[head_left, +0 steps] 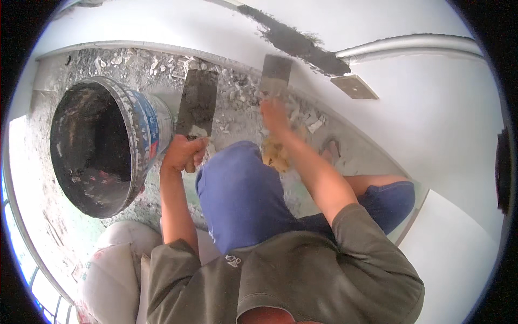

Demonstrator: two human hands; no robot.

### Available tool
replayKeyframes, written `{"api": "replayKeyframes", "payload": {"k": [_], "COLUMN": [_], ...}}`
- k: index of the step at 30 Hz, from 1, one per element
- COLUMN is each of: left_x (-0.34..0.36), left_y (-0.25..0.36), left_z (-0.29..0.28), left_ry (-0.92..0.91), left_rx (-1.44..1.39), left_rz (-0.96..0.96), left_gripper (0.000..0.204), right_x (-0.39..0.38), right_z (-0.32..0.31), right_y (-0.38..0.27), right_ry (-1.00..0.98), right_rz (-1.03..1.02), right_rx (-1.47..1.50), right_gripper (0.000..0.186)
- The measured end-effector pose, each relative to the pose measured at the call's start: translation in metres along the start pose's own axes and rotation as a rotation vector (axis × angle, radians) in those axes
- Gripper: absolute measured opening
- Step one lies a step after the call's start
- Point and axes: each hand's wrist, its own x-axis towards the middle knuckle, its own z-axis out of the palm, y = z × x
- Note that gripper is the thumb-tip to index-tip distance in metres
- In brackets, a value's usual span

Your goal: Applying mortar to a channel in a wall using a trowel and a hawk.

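My left hand (183,151) grips the handle of a broad steel trowel (197,100), its blade smeared with dark grey paste, beside a large bucket (89,140) coated inside with dark material. My right hand (274,116), slightly blurred, is closed on a putty knife (276,71) whose blade is raised near the white wall (410,113). Above it, a rough dark grey patch (291,38) runs along the wall to a white pipe (404,44) and a square plate (354,86).
Rubble and white chips (135,62) cover the floor along the wall's foot. My bent legs and bare foot (330,150) are below me. White sacks (108,270) lie at lower left; a white board (448,237) stands at lower right.
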Motion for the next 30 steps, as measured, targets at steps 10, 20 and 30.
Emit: {"api": "replayKeyframes", "payload": {"k": [10, 20, 30], "left_x": [-0.003, -0.008, -0.003], "left_y": [-0.004, -0.004, -0.004], "left_z": [-0.002, -0.006, 0.001], "left_ry": [0.016, 0.028, 0.027], "left_rx": [0.026, -0.021, -0.052], "left_rz": [0.006, 0.036, 0.029], "left_gripper": [0.035, 0.028, 0.033], "right_x": [0.021, -0.005, 0.011], "right_z": [-0.004, 0.029, -0.023], "right_y": [-0.086, -0.037, -0.072], "right_ry": [0.105, -0.062, 0.088], "right_rz": [-0.102, 0.070, -0.143], "right_rx": [0.258, 0.207, 0.350], "right_gripper": [0.038, 0.034, 0.031]}}
